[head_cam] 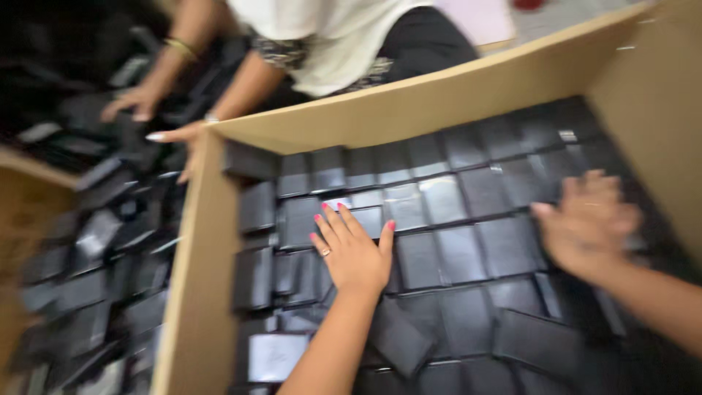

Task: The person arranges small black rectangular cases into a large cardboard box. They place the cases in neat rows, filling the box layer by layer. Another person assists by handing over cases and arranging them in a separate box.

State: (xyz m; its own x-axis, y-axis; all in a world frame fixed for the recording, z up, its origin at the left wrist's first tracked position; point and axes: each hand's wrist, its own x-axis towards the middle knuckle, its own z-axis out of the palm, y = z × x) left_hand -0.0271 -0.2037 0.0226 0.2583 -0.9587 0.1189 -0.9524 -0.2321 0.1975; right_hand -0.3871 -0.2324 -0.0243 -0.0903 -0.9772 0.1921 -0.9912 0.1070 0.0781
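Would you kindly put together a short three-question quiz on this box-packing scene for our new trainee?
1. True or false: the left hand lies flat, palm down, on the black packets in the cardboard box.
2. Which hand is motion-blurred: A) the left hand, B) the right hand?
3. Where is the other person's hand nearest the box: inside it or outside its corner?

Key
1. True.
2. B.
3. Outside, by the box's far left corner, over the loose pile of black packets.
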